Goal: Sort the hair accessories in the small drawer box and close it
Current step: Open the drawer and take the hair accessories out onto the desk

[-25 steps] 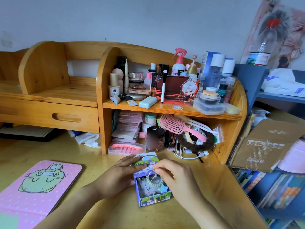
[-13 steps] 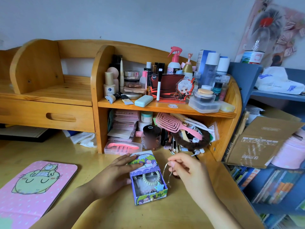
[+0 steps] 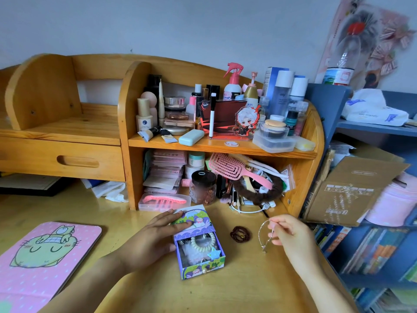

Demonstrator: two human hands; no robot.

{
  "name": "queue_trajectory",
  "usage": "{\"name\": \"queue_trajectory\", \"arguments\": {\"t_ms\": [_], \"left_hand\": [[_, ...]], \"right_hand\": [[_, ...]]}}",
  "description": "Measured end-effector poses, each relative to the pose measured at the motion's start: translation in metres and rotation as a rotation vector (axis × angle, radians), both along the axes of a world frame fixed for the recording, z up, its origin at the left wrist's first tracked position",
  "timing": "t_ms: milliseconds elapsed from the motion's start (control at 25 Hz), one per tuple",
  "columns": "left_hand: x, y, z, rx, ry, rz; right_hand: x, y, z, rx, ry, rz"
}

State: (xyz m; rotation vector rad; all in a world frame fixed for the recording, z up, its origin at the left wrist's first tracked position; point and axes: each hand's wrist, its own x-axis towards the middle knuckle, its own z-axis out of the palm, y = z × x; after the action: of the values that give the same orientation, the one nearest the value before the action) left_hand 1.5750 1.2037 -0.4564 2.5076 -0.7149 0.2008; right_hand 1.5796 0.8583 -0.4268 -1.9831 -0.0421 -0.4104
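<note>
Head view: left hand (image 3: 153, 240) flat on drawer box (image 3: 199, 242), steadying it; right hand (image 3: 291, 236) pinches thin chain (image 3: 264, 236) right of box, beyond dark hair ties (image 3: 240, 234). Drawer open toward person; right hand nearer.

Left hand (image 3: 149, 240) flat, palm down; right hand (image 3: 291, 233) apparently in pinching grip.

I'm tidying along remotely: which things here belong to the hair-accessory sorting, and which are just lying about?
Part of the job:
small drawer box
coil hair tie
star clip
dark hair ties
silver chain

Lying about:
pink brush
spray bottle
pink mat
cardboard box
</note>
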Motion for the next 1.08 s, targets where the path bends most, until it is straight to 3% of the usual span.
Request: {"name": "queue_trajectory", "arguments": {"t_ms": [480, 1080], "left_hand": [[-0.001, 0.000, 0.000, -0.011, -0.003, 0.005], [0.001, 0.001, -0.003, -0.025, -0.002, 0.003]], "right_hand": [[0.028, 0.001, -0.031, -0.292, 0.029, -0.205], [0.027, 0.007, -0.037, -0.557, -0.022, -0.182]]}}
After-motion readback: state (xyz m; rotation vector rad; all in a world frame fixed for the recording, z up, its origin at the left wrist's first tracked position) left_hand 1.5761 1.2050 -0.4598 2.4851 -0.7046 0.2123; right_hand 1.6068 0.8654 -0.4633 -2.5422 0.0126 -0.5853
